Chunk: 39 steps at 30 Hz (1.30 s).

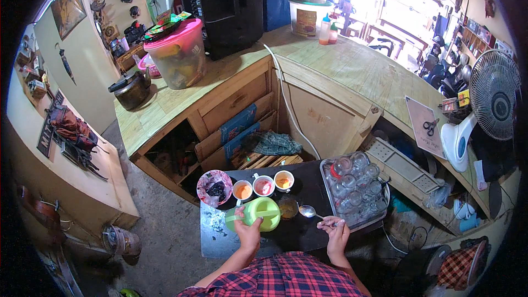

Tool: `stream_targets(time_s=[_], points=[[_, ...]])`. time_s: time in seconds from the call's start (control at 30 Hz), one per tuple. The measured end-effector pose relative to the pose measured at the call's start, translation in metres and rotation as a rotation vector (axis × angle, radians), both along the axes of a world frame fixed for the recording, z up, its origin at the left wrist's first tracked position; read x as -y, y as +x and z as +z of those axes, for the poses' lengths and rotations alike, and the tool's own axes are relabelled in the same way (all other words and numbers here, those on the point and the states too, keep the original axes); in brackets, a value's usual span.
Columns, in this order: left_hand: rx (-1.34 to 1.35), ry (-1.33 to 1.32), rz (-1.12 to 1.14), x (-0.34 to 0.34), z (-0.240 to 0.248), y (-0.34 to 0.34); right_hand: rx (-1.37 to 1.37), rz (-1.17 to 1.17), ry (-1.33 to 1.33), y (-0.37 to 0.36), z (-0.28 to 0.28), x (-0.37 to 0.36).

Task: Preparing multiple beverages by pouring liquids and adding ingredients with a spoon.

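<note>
My left hand [247,231] is wrapped round a light green plastic pitcher [263,213] with a lid, held over the dark table near its front. In my right hand [333,229] is a metal spoon [308,212], its bowl pointing left toward a glass [287,208] with something brownish in it. Behind the pitcher stand three white cups: one with orange contents [242,190], one with pinkish-red contents [264,186] and another with orange contents [284,181]. A patterned pink-and-white bowl [206,178] holding a dark plastic bag sits to their left.
A tray [329,187] crowded with upturned clear glasses lies on the table's right side. Beyond is a wooden counter [341,66] with a black speaker [220,11], a pink-lidded tub [175,52], a kettle [132,89] and a fan [492,93]. A white cable [291,99] hangs down.
</note>
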State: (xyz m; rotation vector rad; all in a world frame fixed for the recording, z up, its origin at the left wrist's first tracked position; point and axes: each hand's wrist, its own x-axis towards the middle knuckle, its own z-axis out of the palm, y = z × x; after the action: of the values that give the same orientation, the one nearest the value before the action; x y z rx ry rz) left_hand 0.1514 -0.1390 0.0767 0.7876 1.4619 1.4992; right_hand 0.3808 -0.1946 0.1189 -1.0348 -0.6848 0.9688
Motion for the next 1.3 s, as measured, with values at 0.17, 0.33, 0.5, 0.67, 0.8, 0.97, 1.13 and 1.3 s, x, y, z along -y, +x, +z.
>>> stream_targets(time_s=[0.17, 0.33, 0.5, 0.67, 0.8, 0.97, 1.13, 1.3], points=[[0.05, -0.046, 0.027, -0.001, 0.013, 0.004, 0.185, 0.11, -0.051, -0.005, 0.005, -0.005], [0.093, -0.068, 0.021, -0.006, 0.008, -0.002, 0.521, 0.222, -0.043, -0.018, 0.011, -0.028], [0.206, -0.115, 0.001, -0.009, 0.024, -0.005, 0.813, 0.405, 0.052, -0.021, 0.001, -0.062], [0.404, -0.119, -0.003, -0.01, 0.015, -0.022, 1.324, 0.462, 0.022, -0.025, 0.001, -0.083], [0.511, -0.124, 0.012, -0.013, 0.013, -0.043, 1.368, 0.527, 0.166, -0.023, -0.03, -0.094], [0.636, -0.145, 0.052, -0.01, -0.024, -0.088, 1.559, 0.435, 0.169, -0.031, -0.015, -0.105], [0.58, -0.038, 0.051, 0.012, -0.011, -0.075, 1.479, 0.481, 0.21, -0.031, -0.023, -0.106], [0.649, -0.22, 0.281, 0.057, -0.014, -0.047, 1.511, 0.448, 0.186, -0.028, -0.021, -0.108]])
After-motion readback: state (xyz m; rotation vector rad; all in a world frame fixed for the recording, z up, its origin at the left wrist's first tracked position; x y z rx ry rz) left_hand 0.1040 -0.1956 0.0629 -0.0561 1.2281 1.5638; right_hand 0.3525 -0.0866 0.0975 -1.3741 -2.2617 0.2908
